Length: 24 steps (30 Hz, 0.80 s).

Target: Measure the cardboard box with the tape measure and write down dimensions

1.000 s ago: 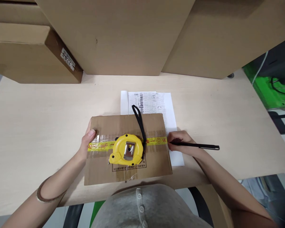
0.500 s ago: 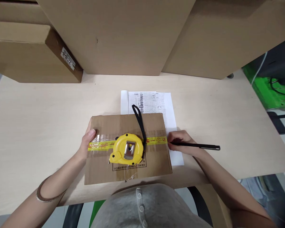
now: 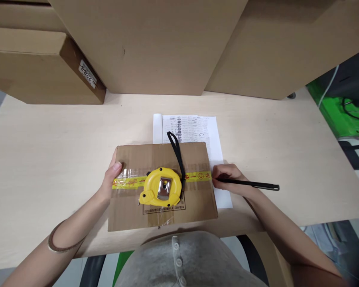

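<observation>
A small cardboard box [image 3: 197, 205] with yellow printed tape across it lies over the lower part of some written paper sheets [image 3: 189, 125]. On its top rests a yellow tape measure [image 3: 151, 185], its metal clip facing up and its black wrist strap reaching past the box's far edge. My left hand [image 3: 112, 177] grips the box's left edge, thumb on top and fingers hidden beneath or behind. Closed at the box's right edge, my right hand [image 3: 227, 176] holds a black pen [image 3: 251, 183] that points out to the right; some of its fingertips are hidden.
Large cardboard boxes [image 3: 155, 52] stand along the back of the light wooden table [image 3: 56, 155]. A lower carton [image 3: 26, 73] with a label sits at the back left. Off the right edge are green and dark items [image 3: 347, 115] with cables. My body is close to the front edge.
</observation>
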Each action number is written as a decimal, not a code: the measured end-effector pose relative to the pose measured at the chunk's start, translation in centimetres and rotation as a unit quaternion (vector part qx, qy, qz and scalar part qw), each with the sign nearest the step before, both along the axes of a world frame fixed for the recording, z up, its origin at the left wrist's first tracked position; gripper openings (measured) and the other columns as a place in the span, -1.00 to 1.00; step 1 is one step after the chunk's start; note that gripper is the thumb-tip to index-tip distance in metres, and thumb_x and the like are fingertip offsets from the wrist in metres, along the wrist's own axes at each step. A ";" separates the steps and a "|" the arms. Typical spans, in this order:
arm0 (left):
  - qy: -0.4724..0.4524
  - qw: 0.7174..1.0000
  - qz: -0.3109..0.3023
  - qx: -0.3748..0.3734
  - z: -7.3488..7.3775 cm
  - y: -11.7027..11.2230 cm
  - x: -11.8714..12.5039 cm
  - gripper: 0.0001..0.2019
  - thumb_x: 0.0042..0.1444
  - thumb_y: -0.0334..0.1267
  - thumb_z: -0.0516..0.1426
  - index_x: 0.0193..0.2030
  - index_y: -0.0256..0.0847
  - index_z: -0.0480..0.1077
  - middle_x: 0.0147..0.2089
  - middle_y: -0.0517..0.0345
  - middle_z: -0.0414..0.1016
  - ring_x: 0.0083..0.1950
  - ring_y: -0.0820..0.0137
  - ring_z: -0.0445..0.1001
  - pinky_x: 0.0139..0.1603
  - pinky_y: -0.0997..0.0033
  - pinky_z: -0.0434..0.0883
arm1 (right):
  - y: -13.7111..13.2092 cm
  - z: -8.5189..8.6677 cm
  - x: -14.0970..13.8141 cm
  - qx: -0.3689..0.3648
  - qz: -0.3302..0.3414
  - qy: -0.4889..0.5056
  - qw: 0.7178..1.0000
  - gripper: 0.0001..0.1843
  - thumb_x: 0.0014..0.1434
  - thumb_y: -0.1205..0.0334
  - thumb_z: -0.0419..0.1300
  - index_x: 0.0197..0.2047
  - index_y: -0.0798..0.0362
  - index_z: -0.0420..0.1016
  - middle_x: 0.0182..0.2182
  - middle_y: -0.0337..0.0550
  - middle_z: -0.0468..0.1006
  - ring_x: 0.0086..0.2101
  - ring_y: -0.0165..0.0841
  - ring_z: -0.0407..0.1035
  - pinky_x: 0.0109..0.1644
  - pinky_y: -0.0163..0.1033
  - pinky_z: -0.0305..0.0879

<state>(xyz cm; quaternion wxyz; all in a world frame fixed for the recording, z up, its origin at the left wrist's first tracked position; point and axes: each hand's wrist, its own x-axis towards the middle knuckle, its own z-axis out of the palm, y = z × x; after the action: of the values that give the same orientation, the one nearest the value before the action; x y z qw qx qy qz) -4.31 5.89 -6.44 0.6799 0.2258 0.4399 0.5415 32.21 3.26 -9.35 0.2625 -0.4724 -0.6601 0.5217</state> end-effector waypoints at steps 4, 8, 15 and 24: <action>0.018 0.999 0.003 0.030 -0.1 -0.1 0.0 -0.60 -0.16 -0.03 0.48 -0.42 -0.16 0.39 -0.43 0.23 0.57 -0.23 0.19 0.65 -0.18 0.28 0.63 | 0.0 0.1 0.0 0.002 0.003 -0.001 1.000 -0.73 0.11 0.30 0.28 -0.55 0.04 0.32 -0.59 -0.31 0.34 -0.57 -0.50 0.15 -0.52 -0.34 -0.01; 0.020 1.000 -0.004 0.019 -0.1 -0.3 -0.1 -0.60 -0.14 -0.02 0.46 -0.44 -0.16 0.37 -0.45 0.21 0.56 -0.25 0.18 0.64 -0.23 0.28 0.62 | 0.1 0.3 0.0 0.003 0.008 -0.002 1.000 -0.72 0.11 0.30 0.28 -0.56 0.04 0.30 -0.59 -0.31 0.33 -0.57 -0.50 0.14 -0.52 -0.34 -0.01; 0.029 0.999 -0.004 0.017 0.0 -0.2 -0.1 -0.58 -0.18 0.01 0.48 -0.45 -0.16 0.39 -0.46 0.25 0.54 -0.26 0.20 0.64 -0.19 0.28 0.63 | 0.2 0.4 -0.1 0.004 0.007 -0.020 1.000 -0.72 0.09 0.26 0.26 -0.57 0.02 0.27 -0.59 -0.30 0.32 -0.56 -0.48 0.13 -0.50 -0.31 0.00; 0.031 1.000 -0.001 0.002 0.1 -0.2 -0.1 -0.63 -0.18 -0.04 0.47 -0.43 -0.15 0.42 -0.56 0.25 0.46 -0.29 0.16 0.63 -0.21 0.25 0.61 | 0.4 0.9 -0.5 -0.016 -0.013 -0.130 0.991 -0.54 0.24 -0.11 0.15 -0.54 -0.04 0.17 -0.68 -0.34 0.26 -0.65 -0.46 0.14 -0.56 -0.30 0.03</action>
<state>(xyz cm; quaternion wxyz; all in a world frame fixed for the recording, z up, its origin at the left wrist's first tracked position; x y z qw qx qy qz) -4.41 5.64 -6.38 0.6662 0.2443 0.4594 0.5343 31.73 3.63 -8.41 0.1742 -0.5488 -0.6740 0.4629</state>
